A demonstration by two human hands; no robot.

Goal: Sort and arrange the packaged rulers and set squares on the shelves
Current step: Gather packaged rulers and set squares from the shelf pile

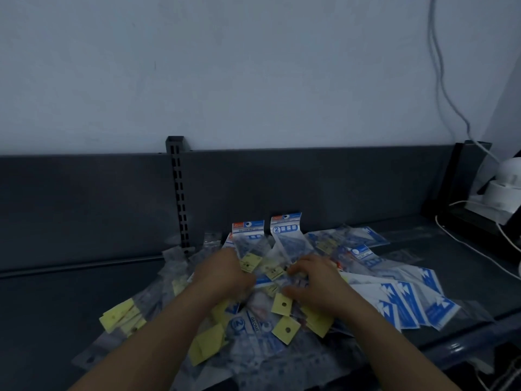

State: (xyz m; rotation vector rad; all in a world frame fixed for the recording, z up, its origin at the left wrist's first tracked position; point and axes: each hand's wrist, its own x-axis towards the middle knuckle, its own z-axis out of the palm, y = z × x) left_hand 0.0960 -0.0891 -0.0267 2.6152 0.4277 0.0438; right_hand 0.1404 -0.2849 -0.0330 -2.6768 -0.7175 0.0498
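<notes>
A loose heap of clear packets point(253, 342) with blue-and-white and yellow header cards covers the dark shelf point(56, 300). Two blue-headed set-square packets point(266, 232) lean upright against the back panel. A fanned row of blue-and-white packets point(408, 300) lies at the right. My left hand point(222, 275) and my right hand point(313, 280) are both in the middle of the heap, fingers curled down onto a blue-and-white packet point(266, 280) between them. The fingertips are buried among the packets, so the exact grip is hidden.
A slotted metal upright point(179, 193) rises from the shelf's back panel. At the far right stand a white device point(504, 187) and white cables point(479, 249) that trail over the shelf. Grey wall above. The shelf's front edge runs at the lower right.
</notes>
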